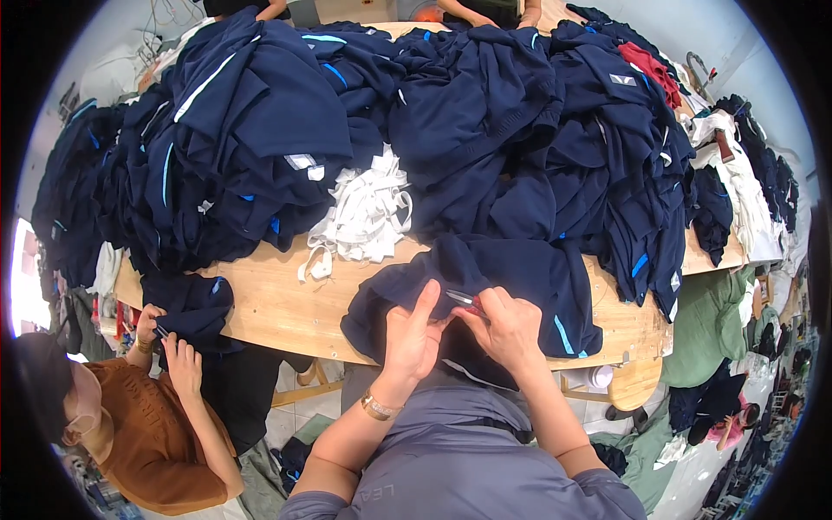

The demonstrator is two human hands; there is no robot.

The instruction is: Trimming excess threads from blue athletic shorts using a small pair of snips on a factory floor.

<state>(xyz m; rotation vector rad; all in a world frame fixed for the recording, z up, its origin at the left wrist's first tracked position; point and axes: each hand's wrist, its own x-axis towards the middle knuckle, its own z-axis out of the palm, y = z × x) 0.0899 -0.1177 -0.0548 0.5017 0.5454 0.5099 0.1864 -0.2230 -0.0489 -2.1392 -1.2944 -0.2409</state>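
Navy cloth made up the garment (520, 264) lying over the near edge of the surface (282, 299), probably for easy reach; the left hand (414, 342) held its fabric, seemingly to steady it, while the right hand (507, 329) gripped small snips (460, 298).

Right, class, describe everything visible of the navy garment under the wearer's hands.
The navy garment looks like soft, matte cloth with a light-blue stripe at right. It lies rumpled on the wooden table, partly over the near edge. The left hand's grip on it is unclear; the right hand holds snips over it.
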